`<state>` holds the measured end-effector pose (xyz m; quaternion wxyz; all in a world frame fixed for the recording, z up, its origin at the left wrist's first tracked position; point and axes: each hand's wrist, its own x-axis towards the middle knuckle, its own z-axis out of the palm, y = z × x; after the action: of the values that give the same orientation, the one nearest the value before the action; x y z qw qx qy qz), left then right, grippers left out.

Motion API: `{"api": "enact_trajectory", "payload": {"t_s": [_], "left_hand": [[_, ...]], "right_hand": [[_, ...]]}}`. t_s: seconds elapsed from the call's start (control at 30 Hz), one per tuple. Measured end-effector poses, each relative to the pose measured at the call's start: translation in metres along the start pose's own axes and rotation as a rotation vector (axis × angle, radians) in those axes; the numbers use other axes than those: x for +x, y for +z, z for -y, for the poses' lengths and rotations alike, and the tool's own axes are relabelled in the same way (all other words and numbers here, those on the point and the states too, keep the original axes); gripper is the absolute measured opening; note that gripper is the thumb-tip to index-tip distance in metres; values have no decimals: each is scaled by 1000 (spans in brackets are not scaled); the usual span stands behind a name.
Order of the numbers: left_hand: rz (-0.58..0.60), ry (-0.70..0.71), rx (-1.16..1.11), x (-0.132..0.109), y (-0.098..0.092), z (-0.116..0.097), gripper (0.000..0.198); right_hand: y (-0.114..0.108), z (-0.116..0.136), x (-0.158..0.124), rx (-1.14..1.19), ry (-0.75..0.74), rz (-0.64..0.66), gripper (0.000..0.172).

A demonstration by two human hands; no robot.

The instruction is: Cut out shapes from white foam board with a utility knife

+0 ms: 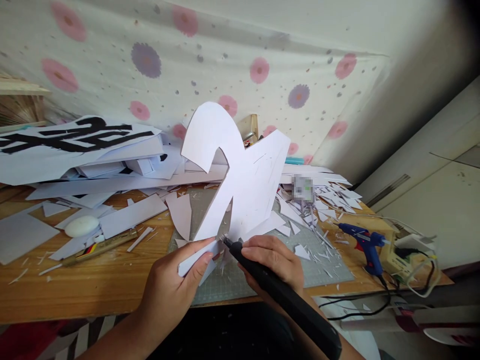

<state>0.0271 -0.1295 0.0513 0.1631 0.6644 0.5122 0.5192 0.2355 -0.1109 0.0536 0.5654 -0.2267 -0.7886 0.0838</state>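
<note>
A large white foam board cutout (255,185) with a curved hook at its upper left stands tilted up before me. My left hand (176,280) pinches its lower left end between thumb and fingers. My right hand (275,260) is wrapped round a thick black-handled cutter (285,295), which slants from lower right up to the board. Its thin metal tip lies at the narrow gap low in the cutout, close to my left fingertips. I cannot tell whether the tip touches the board. Beneath both hands lies a grey-green cutting mat (326,272), strewn with white scraps.
At left, a white sheet with black lettering (78,137) rests on stacked board. A white oval object (81,226) and a utility knife (99,247) lie on the wooden table (123,280). At right are a blue glue gun (365,245) with cables and piled offcuts (337,195).
</note>
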Motion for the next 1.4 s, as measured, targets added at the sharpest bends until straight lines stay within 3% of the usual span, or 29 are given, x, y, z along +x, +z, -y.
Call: {"api": "enact_trajectory", "payload": {"t_s": [0.13,0.5,0.73,1.0,1.07,1.17,1.27,1.4], "left_hand": [[-7,35,21,0,-1,-3,16],[17,74,45,-4,-2,-1,16],[16,76,31,-9,1,12,18],[37,-39,16,-3,-1,8,19],[31,-89,-4,-2,-2,9,19],[53,-217,-126,0,-4,7,23],[44,-426,-330,2,-8,4,31],[13,-716,-671,1,-21,12,38]], "right_hand": [[-6,-7,-6,55,53,103,36],[-17,-12,-6,116,119,161,34],[-21,-7,4,48,3,194,29],[-18,-3,5,-64,-160,203,33],[-20,-1,3,-46,-121,127,30],[-26,-6,-3,-50,41,-155,25],[-37,-25,-11,12,263,-380,15],[-60,-52,-21,28,436,-546,12]]}}
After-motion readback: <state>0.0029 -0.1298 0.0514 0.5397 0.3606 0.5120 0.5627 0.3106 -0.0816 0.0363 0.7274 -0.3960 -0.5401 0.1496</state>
